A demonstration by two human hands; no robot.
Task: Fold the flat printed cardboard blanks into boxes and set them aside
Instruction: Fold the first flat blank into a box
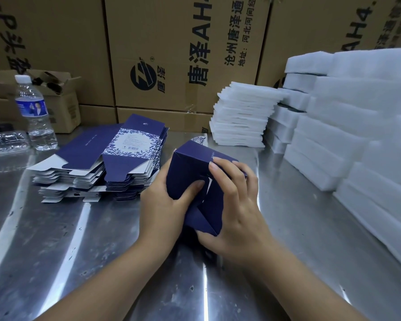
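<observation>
A dark blue cardboard box, partly folded, is held up over the steel table in front of me. My left hand grips its left side, thumb pressing on the end flaps. My right hand wraps the right side, fingers curled over the top edge and flaps. A small white gap shows between the end flaps. To the left lies a stack of flat blue printed blanks with a floral band on top.
A water bottle stands at the far left beside clear plastic trays. White foam pads are stacked behind the box, and larger foam blocks line the right. Brown cartons wall the back.
</observation>
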